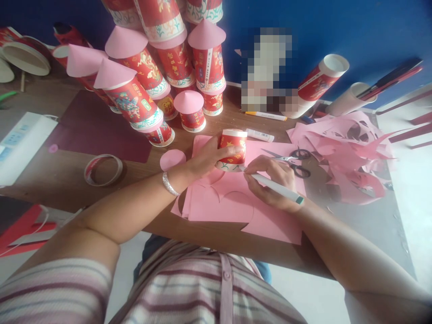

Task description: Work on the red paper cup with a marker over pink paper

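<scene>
A red paper cup with gold print and a white band is gripped in my left hand, its fingers wrapped around the side. Green strokes mark the white band at its lower end. My right hand is closed on a white marker with a green end, its tip at or very near the band. Pink paper sheets with curved cuts lie beneath both hands. Black-handled scissors rest on the paper just beyond my right hand.
Red cups with pink paper cones stand stacked at the back. Pink scraps heap on the right, near a pen holder. A tape roll and pink disc lie left. A white glue stick lies behind the cup.
</scene>
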Tool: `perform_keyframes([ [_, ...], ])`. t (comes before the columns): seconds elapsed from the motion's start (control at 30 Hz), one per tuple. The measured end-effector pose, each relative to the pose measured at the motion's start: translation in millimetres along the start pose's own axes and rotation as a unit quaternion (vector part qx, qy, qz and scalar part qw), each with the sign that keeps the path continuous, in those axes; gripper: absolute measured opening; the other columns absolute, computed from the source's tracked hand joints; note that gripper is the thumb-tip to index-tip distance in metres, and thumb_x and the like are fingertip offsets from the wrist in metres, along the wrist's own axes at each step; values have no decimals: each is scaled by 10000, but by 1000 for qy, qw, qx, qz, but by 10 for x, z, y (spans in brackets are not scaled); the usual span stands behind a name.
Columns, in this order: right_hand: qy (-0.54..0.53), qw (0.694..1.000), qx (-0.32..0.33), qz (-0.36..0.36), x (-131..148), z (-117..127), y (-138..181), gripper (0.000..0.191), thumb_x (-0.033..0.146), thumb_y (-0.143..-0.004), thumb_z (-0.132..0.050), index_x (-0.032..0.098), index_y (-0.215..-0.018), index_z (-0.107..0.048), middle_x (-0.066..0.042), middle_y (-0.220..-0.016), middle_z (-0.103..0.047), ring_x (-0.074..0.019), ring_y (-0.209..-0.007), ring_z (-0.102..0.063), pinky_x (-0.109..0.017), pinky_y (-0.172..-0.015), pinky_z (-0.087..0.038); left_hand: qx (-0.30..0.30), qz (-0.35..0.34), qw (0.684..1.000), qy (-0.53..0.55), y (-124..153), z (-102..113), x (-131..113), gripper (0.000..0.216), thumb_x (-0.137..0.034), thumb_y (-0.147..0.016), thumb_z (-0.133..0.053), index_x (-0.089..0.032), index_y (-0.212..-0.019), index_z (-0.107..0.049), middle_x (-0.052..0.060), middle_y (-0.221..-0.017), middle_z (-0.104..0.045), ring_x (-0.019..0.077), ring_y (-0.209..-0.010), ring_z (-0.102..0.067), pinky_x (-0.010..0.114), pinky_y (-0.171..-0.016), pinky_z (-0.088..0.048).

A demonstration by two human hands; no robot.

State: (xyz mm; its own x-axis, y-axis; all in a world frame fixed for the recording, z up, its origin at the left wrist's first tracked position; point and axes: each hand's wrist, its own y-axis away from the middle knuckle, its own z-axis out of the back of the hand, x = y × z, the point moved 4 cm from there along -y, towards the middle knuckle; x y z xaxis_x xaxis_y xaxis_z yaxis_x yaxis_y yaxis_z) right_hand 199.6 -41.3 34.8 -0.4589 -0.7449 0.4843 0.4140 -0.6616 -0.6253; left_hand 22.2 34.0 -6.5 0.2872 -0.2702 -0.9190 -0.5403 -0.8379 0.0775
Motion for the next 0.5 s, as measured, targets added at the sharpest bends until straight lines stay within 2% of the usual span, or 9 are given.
perform_keyframes([
  [0.23, 8, 1000, -13, 9, 7, 32, -13, 241, 67, -1018, -707, 294, -1092, -677, 6, -875, -796, -179, -687, -766, -313, -601, -633, 13, 32, 999, -3, 7, 12, 27, 517, -509, -787, -1041, -203, -1042, -711, 25, -959, -780, 184, -910, -787, 259, -734, -655],
  [0.37, 10, 1000, -12, 2, 37, 55, -17, 261, 52, -1026, -705, 299, -1102, -665, -8, -894, -806, -197, -701, -781, -340, -609, -655, 17, 19, 1000, -9, -3, 7, 22, 530, -536, -803, -1034, -201, -1019, -686, 18, -931, -763, 171, -865, -772, 277, -745, -668],
  [0.5, -10, 1000, -9, 10, 54, 31, -18, 301, 23, -991, -709, 304, -1088, -659, 5, -871, -790, -200, -683, -770, -349, -602, -652, 6, 11, 1000, 13, -3, 4, 20, 496, -461, -775, -1051, -200, -983, -684, -4, -895, -746, 136, -792, -725, 247, -705, -627],
])
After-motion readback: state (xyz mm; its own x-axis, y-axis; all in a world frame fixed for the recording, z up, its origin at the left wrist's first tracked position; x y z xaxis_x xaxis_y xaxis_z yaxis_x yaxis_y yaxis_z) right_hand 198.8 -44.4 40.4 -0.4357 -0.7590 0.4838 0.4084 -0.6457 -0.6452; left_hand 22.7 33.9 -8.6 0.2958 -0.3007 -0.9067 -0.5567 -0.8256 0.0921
